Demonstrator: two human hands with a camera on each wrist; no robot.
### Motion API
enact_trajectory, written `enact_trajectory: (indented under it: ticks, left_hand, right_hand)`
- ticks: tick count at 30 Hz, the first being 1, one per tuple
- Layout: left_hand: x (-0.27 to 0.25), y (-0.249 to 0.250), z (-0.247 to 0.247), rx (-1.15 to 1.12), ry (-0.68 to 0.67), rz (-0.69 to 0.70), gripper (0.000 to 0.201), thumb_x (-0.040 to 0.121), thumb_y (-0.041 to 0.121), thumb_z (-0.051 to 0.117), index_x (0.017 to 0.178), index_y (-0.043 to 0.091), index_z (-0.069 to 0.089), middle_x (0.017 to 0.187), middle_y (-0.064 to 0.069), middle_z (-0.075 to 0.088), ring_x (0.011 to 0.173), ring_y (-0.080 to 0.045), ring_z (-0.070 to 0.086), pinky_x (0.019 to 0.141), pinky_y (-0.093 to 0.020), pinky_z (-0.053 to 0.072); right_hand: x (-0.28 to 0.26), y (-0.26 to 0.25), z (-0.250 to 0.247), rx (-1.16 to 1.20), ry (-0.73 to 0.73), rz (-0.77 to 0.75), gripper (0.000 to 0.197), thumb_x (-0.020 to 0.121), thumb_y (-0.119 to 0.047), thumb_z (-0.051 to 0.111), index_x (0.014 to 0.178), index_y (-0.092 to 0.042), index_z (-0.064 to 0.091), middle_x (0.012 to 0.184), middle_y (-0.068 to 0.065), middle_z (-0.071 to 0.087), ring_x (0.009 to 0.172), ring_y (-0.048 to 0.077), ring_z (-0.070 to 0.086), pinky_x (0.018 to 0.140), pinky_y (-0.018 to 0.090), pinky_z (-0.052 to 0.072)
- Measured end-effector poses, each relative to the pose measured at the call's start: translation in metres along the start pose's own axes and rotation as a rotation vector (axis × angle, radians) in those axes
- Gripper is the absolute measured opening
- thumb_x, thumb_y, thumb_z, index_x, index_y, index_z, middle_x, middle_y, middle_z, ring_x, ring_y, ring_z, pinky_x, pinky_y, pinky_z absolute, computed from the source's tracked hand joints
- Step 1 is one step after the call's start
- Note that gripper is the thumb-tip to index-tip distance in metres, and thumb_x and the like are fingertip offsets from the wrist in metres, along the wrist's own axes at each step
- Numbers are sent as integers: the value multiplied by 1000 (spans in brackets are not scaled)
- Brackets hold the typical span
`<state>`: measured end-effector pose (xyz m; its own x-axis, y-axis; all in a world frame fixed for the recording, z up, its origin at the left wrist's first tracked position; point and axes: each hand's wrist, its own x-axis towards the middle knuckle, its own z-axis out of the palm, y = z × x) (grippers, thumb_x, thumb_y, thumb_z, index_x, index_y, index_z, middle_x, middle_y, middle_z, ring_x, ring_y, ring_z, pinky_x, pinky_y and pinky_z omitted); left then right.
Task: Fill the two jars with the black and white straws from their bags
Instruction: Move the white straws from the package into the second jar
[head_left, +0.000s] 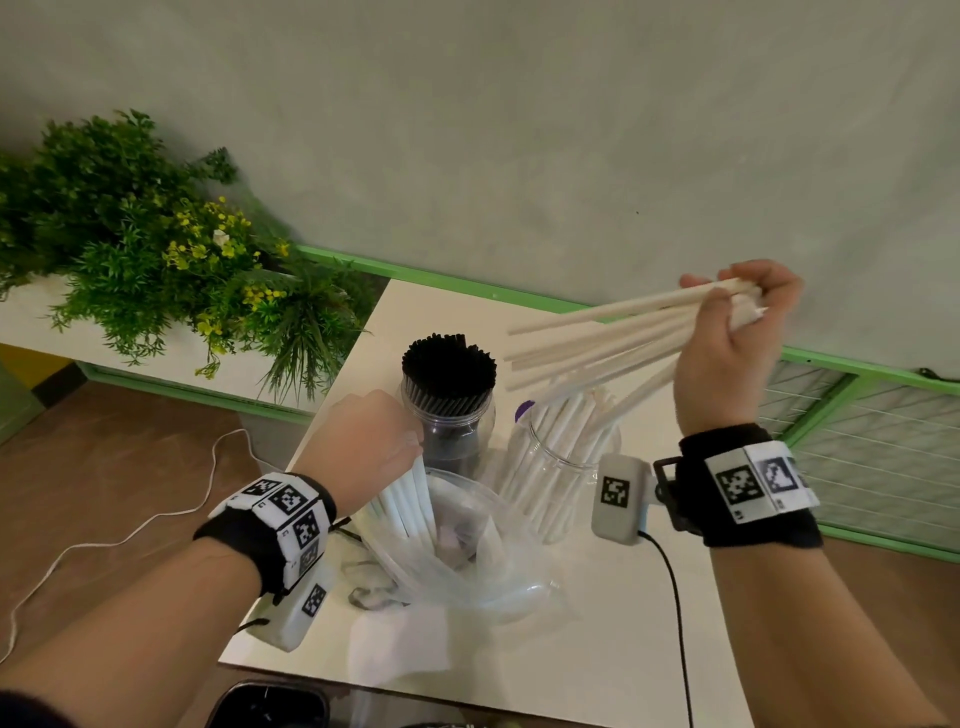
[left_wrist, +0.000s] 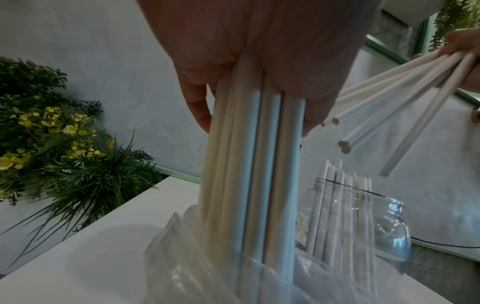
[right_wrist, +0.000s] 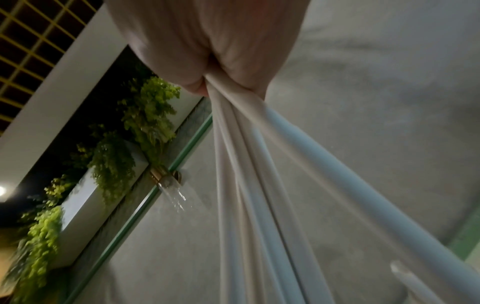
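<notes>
My right hand (head_left: 737, 317) is raised above the table and grips a fanned bunch of white straws (head_left: 597, 343) by one end; their free ends point left, over the jars. My left hand (head_left: 363, 441) grips a second bunch of white straws (head_left: 408, 499) standing upright in a clear plastic bag (head_left: 467, 551). A clear jar (head_left: 561, 467) partly filled with white straws stands right of the bag. Behind the bag, the other jar (head_left: 452, 410) is packed with black straws. In the left wrist view my fingers (left_wrist: 314, 111) wrap the upright straws (left_wrist: 249, 164).
The white table (head_left: 597, 623) ends just left of my left wrist. A planter with green and yellow plants (head_left: 156, 249) lies at the left. A green-framed mesh rail (head_left: 872, 431) runs along the wall. A white cord (head_left: 130, 530) trails on the floor. A dark bin (head_left: 270, 706) sits below the front edge.
</notes>
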<state>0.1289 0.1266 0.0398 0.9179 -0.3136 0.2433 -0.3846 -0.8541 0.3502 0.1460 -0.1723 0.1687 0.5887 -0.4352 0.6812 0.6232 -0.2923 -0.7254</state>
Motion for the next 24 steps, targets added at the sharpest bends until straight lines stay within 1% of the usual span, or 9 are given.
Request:
enact_trajectory:
  ticks: [2, 6, 9, 11, 13, 15, 18, 19, 24]
  left_hand:
    - [0, 0, 0, 1, -4, -1, 44, 79, 55, 35, 96, 29, 66, 99, 9, 52, 86, -19, 45, 81, -32, 39]
    - [1, 0, 0, 12, -15, -6, 44, 79, 55, 34, 96, 29, 66, 100, 9, 52, 86, -20, 45, 82, -34, 40]
    - [2, 0, 0, 17, -25, -14, 45, 79, 55, 33, 97, 29, 65, 100, 8, 52, 87, -20, 46, 83, -34, 39]
    - [3, 0, -1, 20, -32, -18, 46, 79, 56, 32, 97, 29, 65, 101, 8, 52, 88, -20, 46, 84, -34, 39]
    - [4, 2, -1, 18, -38, -23, 47, 79, 56, 32, 97, 29, 65, 100, 8, 51, 89, -21, 46, 85, -35, 39]
    - [5, 3, -1, 14, -43, -26, 47, 78, 56, 32, 97, 29, 65, 101, 9, 51, 90, -21, 46, 85, -35, 38]
    - [5, 3, -1, 14, -46, -29, 45, 79, 56, 33, 97, 30, 65, 100, 9, 51, 90, -20, 46, 85, -35, 39]
    - [5, 3, -1, 13, -43, -28, 44, 79, 56, 33, 97, 30, 65, 100, 10, 50, 89, -20, 46, 85, -36, 40]
    - [5, 2, -1, 8, -42, -28, 44, 79, 56, 33, 96, 31, 64, 99, 11, 49, 90, -21, 47, 86, -35, 38]
  right_hand:
    - [5, 2, -4, 8, 79, -31, 31, 89, 5, 32, 102, -22, 40, 105, 6, 44, 99, 30, 66, 90, 34, 49]
    - [-8, 18, -9, -85, 79, -23, 29, 92, 0, 35, 102, -26, 40, 107, 8, 47, 100, 26, 66, 93, 39, 48]
    - [-20, 28, -14, -161, 31, -79, 24, 92, -3, 37, 104, -24, 41, 110, 23, 52, 99, 26, 62, 90, 21, 41]
    - [-23, 30, -14, -202, 33, -116, 26, 91, -4, 37, 104, -27, 42, 108, 24, 55, 99, 27, 58, 90, 18, 38]
    - [-24, 29, -11, -245, 50, -149, 31, 90, -3, 37, 100, -32, 42, 105, 21, 54, 98, 28, 55, 91, 22, 38]
    - [-25, 26, -5, -266, 61, -174, 28, 86, 0, 36, 97, -23, 47, 102, 11, 49, 98, 25, 54, 90, 23, 39]
    - [-24, 26, 0, -289, 60, -168, 24, 83, 11, 37, 98, 1, 52, 103, 4, 44, 96, -4, 47, 88, 14, 36]
    - [-23, 28, 0, -287, 51, -153, 25, 83, 13, 36, 100, 3, 52, 104, 1, 43, 93, -6, 47, 86, 12, 36]
    - [-19, 35, 0, -281, -15, -67, 26, 81, 8, 36, 98, -5, 51, 105, -14, 41, 93, -1, 52, 86, 15, 39]
